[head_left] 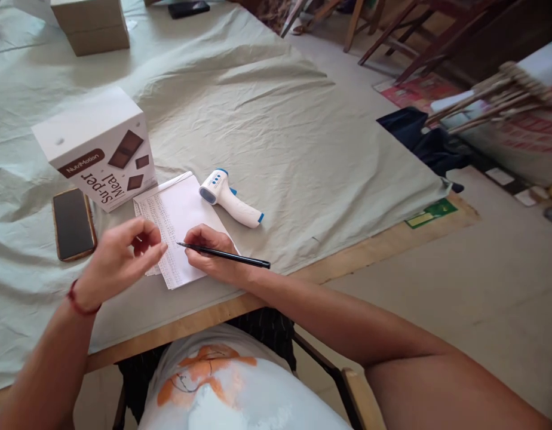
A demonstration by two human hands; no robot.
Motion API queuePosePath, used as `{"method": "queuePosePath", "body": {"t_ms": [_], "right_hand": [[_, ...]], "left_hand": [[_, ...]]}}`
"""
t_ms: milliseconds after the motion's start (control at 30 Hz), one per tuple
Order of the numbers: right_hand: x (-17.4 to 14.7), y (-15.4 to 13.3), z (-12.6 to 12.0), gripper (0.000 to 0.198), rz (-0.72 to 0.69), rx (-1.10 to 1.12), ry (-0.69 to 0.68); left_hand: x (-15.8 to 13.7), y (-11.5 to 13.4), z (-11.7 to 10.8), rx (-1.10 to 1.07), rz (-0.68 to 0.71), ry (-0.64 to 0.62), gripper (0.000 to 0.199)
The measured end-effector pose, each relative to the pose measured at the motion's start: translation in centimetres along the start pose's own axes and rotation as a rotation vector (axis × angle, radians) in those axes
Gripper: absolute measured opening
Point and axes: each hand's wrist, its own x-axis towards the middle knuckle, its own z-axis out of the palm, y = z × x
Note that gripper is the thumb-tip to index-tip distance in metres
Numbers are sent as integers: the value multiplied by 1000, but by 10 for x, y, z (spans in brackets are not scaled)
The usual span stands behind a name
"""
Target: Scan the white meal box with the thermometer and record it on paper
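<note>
My right hand [213, 254] grips a black pen [231, 257], its tip pointing left over the white paper sheets [190, 209]. Rows of small writing run down the left side of the sheets. Above their left edge hovers my left hand [130, 251], fingers loosely curled and the thumb stretched out, with nothing visible in it. A red band circles that wrist. Just beyond the right hand, a white and blue infrared thermometer [231, 200] lies on its side, close to the paper. A smartphone [73, 224] rests face up left of my left hand.
A white NutriMotion box [92, 143] stands behind the paper. Farther back are a brown cardboard box [94, 27] and a dark phone [189, 9]. A wrinkled pale cloth [294, 149] covers the table, whose wooden edge [177, 331] shows in front. Wooden chairs stand at the upper right.
</note>
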Motion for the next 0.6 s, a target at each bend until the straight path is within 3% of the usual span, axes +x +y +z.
{"method": "queuePosePath", "body": {"t_ms": [133, 233, 600], "right_hand": [[1, 2, -1, 6, 1, -47, 11], [1, 2, -1, 3, -12, -96, 12], [-5, 3, -1, 11, -138, -217, -57]], "left_hand": [[8, -22, 16, 163, 75, -36, 12], [8, -34, 24, 317, 109, -97, 25], [6, -38, 26, 501, 121, -170, 44]]}}
